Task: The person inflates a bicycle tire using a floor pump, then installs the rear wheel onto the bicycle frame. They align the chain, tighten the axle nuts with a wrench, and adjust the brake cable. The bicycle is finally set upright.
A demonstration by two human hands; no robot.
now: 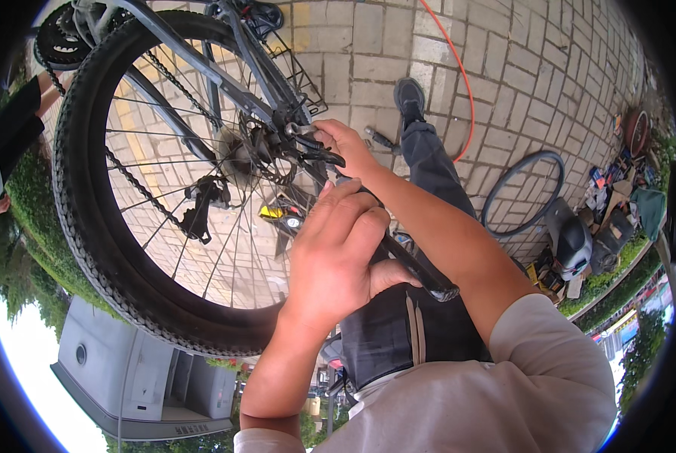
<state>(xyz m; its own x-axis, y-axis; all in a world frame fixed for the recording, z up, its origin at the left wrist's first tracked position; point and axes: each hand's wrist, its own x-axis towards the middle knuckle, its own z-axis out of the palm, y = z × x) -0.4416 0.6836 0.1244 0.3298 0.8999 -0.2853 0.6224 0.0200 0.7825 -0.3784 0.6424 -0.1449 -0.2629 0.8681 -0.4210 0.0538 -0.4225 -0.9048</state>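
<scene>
A bicycle's rear wheel [74, 219] with a knobby tyre fills the left, its spokes running to the hub and sprockets [241, 155]. My left hand [338, 245] is closed around a long black-handled tool [417, 270], whose handle end sticks out past my thumb. The tool's other end lies near the wheel axle, and its kind is partly hidden by my fingers. Just beyond, my right hand [345, 147] has its fingers curled at the silver end of the frame by the axle [300, 130]; what they grip is hidden. A black rear derailleur [200, 211] hangs beside the spokes.
An orange hose [468, 83] crosses the brick paving [534, 98]. To the right lie a loose black tyre [496, 200] and a heap of parts and boxes [617, 219]. A small black tool [383, 140] lies by my shoe [410, 98]. At the left edge is another person's leg [21, 121].
</scene>
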